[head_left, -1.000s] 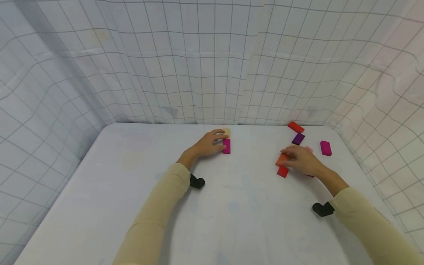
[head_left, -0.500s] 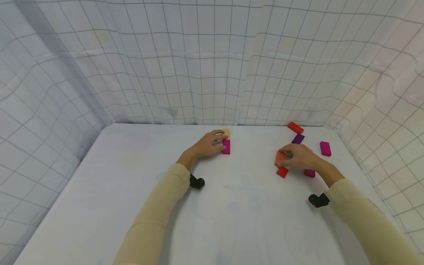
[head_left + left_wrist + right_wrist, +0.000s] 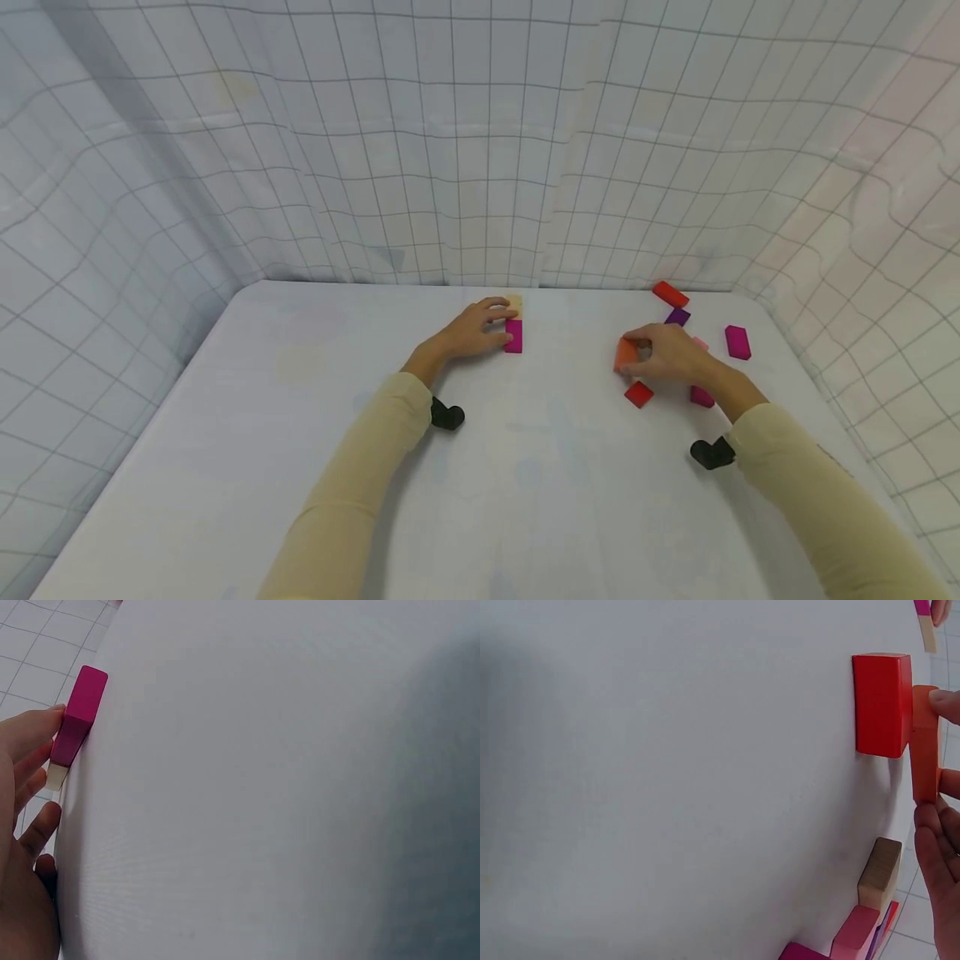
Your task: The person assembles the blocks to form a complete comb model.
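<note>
My left hand [image 3: 471, 329] rests on the table with its fingers loosely extended against a magenta block [image 3: 514, 337] and a cream block [image 3: 516, 303] standing end to end. In the left wrist view the thumb touches the side of the magenta block [image 3: 81, 705]. My right hand [image 3: 667, 354] pinches an orange block [image 3: 626, 354] between thumb and fingertips. Just nearer than it lies a red block [image 3: 639, 394]; the orange one partly passes behind this red block [image 3: 881, 705] in the right wrist view.
Around the right hand lie a purple block [image 3: 677, 317], a pink block [image 3: 701, 342], a dark magenta block [image 3: 702, 396] and a wooden block [image 3: 881, 874]. Farther off are a red block [image 3: 671, 294] and a magenta block [image 3: 738, 342]. Gridded cloth [image 3: 480, 167] encloses the back and sides.
The right hand has shifted slightly left with the orange block, drawing it away from the red block and uncovering the dark magenta block behind the wrist. The left hand has stayed in place.
</note>
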Motion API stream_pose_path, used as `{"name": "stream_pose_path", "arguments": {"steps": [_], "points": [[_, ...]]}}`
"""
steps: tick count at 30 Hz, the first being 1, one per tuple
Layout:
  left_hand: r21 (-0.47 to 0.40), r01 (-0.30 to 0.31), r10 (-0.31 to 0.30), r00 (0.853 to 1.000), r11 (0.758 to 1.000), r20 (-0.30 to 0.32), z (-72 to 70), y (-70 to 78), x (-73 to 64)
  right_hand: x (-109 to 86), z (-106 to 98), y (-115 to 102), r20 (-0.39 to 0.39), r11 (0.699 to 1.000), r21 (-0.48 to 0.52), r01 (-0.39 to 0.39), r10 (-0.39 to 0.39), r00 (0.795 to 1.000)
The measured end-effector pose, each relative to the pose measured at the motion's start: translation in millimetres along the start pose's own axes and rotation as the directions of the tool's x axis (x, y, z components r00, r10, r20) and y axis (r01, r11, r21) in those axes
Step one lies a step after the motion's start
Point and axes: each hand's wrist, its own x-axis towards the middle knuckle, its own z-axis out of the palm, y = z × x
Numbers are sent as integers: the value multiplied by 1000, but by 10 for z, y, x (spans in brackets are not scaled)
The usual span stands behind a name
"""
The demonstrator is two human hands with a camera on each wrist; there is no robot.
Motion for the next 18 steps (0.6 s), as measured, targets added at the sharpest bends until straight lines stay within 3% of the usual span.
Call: {"name": "stream_pose_path", "arguments": {"steps": [6, 12, 18], "points": [[-2, 9, -9, 1000, 1000, -4, -3, -1, -5, 25, -7, -115, -3, 999, 39, 37, -37, 999], [-8, 9, -9, 1000, 1000, 4, -4, 7, -2, 99, 71, -296, 34, 995, 94, 24, -27, 999], [-12, 7, -7, 1000, 1000, -2, 4, 9, 4, 240, 200, -528, 61, 989, 123, 85, -93, 994]]}}
